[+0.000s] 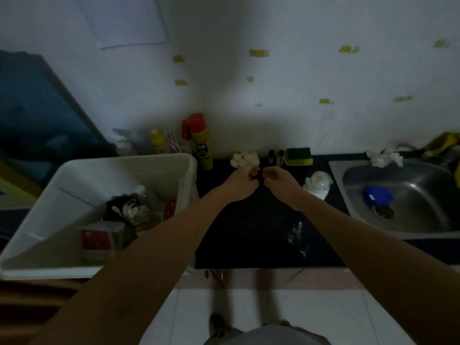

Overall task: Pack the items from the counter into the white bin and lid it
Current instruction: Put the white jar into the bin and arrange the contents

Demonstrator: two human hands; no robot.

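Head view: white bin (74, 195) at 9 o'clock, mouth up. My left hand (242, 184) and right hand (280, 181) point toward 12, fingers curled; I can't tell whether they grasp anything.

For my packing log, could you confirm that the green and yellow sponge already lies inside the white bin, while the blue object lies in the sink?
Not quite: the head view shows the sponge on the counter, not inside the white bin. The blue object does lie in the sink.
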